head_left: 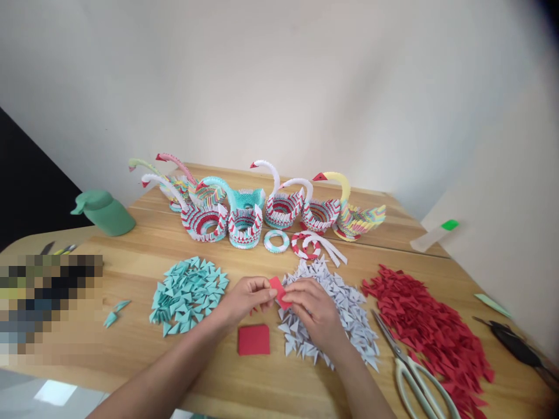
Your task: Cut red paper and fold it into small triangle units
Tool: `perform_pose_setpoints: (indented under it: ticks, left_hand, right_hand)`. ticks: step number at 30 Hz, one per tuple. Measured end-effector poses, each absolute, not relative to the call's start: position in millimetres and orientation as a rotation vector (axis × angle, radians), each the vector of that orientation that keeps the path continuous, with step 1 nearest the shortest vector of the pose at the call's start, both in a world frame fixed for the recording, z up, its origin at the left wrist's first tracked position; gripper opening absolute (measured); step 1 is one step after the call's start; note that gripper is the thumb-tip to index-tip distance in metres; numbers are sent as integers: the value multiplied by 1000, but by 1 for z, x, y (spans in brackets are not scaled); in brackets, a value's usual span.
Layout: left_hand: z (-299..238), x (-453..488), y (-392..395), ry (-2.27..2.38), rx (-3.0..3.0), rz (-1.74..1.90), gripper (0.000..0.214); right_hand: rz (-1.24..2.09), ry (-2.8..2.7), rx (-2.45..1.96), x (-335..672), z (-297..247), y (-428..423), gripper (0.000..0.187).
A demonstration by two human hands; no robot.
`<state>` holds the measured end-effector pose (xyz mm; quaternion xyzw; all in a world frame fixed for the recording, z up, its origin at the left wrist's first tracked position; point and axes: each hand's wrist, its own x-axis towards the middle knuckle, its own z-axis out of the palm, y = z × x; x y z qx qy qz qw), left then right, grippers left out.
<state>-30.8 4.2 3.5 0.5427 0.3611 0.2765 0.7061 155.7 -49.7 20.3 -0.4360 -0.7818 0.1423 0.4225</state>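
Between both hands is a small red paper piece [280, 292], held up over the table. My left hand [250, 297] pinches its left side, thumb and fingers closed. From the right, my right hand [312, 305] grips its lower right edge with closed fingertips. A stack of red paper rectangles [254, 340] lies on the table just below my hands. Beneath and around my right hand spreads a pile of pale lilac folded paper triangles [349, 308]. To the left of my left hand lies a heap of teal folded triangles [187, 297].
Several paper swans [244, 224] stand in rows at the back, with a blue-white ring [276, 241] and a red-white ring [301, 249] before them. Scissors [404, 358] lie beside red triangles [432, 326] at right. A green pot [107, 212] stands far left.
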Motion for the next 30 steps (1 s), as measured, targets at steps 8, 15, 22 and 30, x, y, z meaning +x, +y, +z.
perform_pose_setpoints:
  ticks: [8, 15, 22, 30]
  left_hand:
    - [16, -29, -7, 878, 2007, 725, 27]
    - [19, -29, -8, 794, 2179, 700, 30]
    - [19, -29, -9, 802, 2182, 686, 28]
    - [23, -28, -12, 848, 2132, 667, 24]
  right_hand:
    - [376, -1837, -1159, 153, 21, -50, 10]
    - [630, -1706, -1252, 150, 21, -52, 7]
    - [675, -1666, -1318, 150, 18, -54, 8]
    - [678, -1584, -1392, 149, 15, -53, 8]
